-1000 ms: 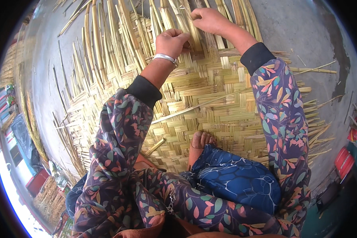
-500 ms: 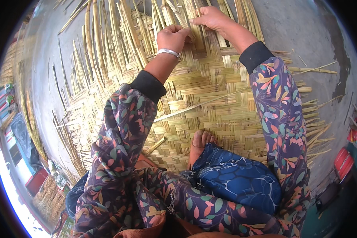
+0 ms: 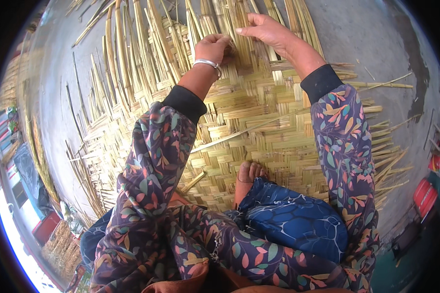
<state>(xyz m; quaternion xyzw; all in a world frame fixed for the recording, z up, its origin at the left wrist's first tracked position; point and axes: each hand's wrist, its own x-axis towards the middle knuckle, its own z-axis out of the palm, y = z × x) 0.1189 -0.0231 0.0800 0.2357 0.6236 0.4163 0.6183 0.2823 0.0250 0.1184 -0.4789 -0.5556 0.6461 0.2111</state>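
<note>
A woven mat [image 3: 259,122] of flattened, yellow-green reed strips lies beneath me. At its far edge my left hand [image 3: 211,51], with a silver bangle at the wrist, is closed on a reed strip [image 3: 232,50]; its fingertips are partly hidden. My right hand [image 3: 269,33] hovers just to the right over the upright strips. Its thumb and fingers are apart, and nothing shows between them. Long unwoven strips [image 3: 156,44] fan out from the far edge around both hands.
My bare foot [image 3: 249,172] rests on the mat near a loose pale strip [image 3: 244,131]. Strip ends [image 3: 388,146] stick out over the grey floor [image 3: 362,34] at the right. Dry straw bundles [image 3: 61,246] and a dark plastic sheet [image 3: 29,168] lie at the far left.
My right hand has drawn slightly back from the strips, and its thumb and fingers have spread apart. My left hand stays closed in nearly the same place.
</note>
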